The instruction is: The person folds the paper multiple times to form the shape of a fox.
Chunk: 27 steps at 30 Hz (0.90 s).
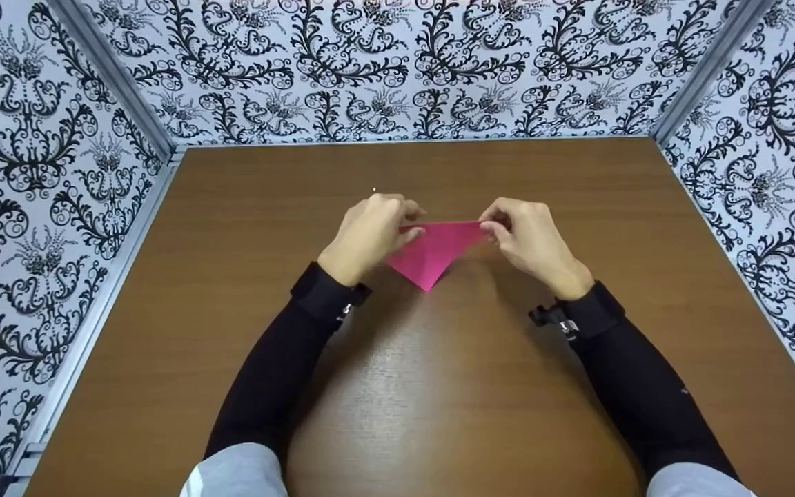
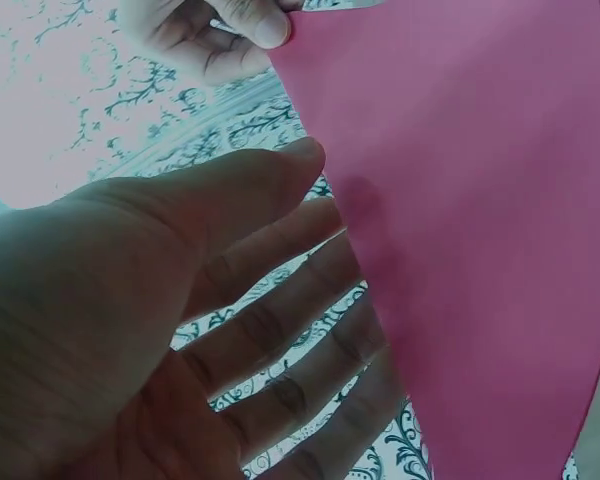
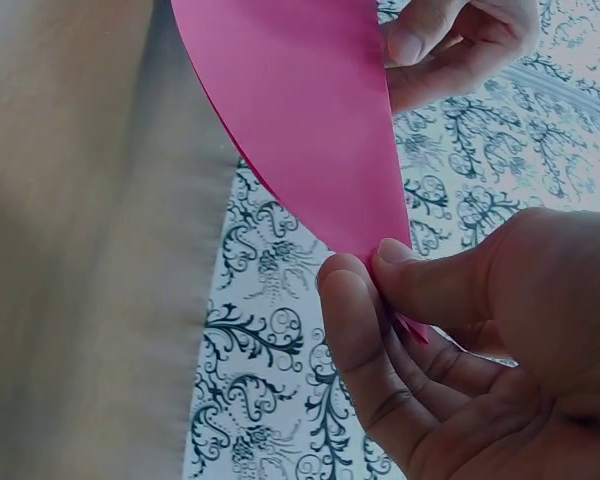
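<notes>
A pink sheet of paper (image 1: 442,245), folded into a triangle, is held up with its long folded edge on top and a point hanging down. My right hand (image 1: 528,238) pinches its right corner between thumb and fingers, close up in the right wrist view. At the left part of the top edge is my left hand (image 1: 373,228). Its thumb tip (image 2: 302,155) lies right at the paper's edge in the left wrist view, while the other fingers extend fairly straight, spread, their tips hidden behind the sheet.
A brown wooden table (image 1: 439,386) lies below both hands. White panels with black scroll patterns (image 1: 397,69) stand at its back and sides, joined by grey metal posts (image 1: 118,76). Black straps with small devices (image 1: 332,293) sit on both wrists.
</notes>
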### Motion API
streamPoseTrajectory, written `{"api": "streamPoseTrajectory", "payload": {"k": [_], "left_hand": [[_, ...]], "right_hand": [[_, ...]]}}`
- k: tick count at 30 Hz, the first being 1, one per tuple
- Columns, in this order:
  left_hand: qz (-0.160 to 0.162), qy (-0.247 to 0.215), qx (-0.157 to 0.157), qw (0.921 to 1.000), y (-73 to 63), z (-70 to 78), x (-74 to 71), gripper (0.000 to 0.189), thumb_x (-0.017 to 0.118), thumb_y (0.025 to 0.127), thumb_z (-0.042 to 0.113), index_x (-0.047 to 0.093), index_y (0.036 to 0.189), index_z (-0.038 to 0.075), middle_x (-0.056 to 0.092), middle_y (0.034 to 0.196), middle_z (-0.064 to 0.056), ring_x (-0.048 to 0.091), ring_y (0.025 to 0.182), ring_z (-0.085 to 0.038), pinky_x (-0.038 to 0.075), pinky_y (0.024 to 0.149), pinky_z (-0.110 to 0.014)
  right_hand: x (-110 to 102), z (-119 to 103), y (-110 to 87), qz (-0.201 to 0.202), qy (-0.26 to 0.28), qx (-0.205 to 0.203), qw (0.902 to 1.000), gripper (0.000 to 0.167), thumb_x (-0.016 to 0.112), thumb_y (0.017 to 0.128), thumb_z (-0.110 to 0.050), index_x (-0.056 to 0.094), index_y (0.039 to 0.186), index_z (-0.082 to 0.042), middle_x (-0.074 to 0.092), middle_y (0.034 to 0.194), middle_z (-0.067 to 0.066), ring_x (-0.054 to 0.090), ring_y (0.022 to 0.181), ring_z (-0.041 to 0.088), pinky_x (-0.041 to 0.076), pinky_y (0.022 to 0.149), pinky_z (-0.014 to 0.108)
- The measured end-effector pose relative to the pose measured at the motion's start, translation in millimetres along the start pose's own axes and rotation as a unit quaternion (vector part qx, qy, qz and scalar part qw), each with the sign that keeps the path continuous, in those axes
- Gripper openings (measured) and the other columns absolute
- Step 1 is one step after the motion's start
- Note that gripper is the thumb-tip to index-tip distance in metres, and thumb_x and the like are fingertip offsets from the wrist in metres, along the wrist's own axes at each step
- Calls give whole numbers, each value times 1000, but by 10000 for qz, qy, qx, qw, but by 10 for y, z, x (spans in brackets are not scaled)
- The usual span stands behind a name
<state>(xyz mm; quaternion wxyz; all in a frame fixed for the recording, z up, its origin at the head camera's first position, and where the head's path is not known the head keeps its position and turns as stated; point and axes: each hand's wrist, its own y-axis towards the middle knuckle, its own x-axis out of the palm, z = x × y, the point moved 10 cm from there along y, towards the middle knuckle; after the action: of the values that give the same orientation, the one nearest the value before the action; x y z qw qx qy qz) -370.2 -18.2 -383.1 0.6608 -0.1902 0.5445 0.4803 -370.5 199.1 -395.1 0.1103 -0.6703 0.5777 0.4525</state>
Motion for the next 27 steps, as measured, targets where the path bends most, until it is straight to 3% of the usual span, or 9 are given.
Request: {"api": "streamPoseTrajectory", "payload": {"k": [7,16,20,27], "left_hand": [[145,-112,218,9996,9,-14,-96,21,86,109,27,90,126,16,89,117,-3,85,107,-23,71,95,-44],[293,-172,489,9982,-13,3,-162,16,85,110,24,90,121,13,89,111,-4,85,101,-23,71,91,-42],[396,-332,504,9974,-23,35,-202,13,85,110,19,92,118,12,90,108,-6,85,96,-23,71,88,-41],[466,-489,371,9970,-42,61,-249,16,82,111,19,93,120,11,92,112,-9,88,100,-24,72,91,-42]], "right_hand": [[-86,-79,-10,137,333,-55,9993,7,79,110,-4,84,110,0,84,93,14,77,78,23,51,68,9],[-192,-170,-53,420,380,-341,9978,6,80,109,-3,84,111,2,84,97,14,79,79,25,52,71,6],[-237,-221,-61,549,195,-524,9969,8,81,109,-6,85,112,1,85,101,14,78,82,22,52,74,8],[-310,-307,-65,681,-260,-798,9941,9,85,107,-9,87,113,-3,86,107,13,80,91,25,55,84,12]]}}
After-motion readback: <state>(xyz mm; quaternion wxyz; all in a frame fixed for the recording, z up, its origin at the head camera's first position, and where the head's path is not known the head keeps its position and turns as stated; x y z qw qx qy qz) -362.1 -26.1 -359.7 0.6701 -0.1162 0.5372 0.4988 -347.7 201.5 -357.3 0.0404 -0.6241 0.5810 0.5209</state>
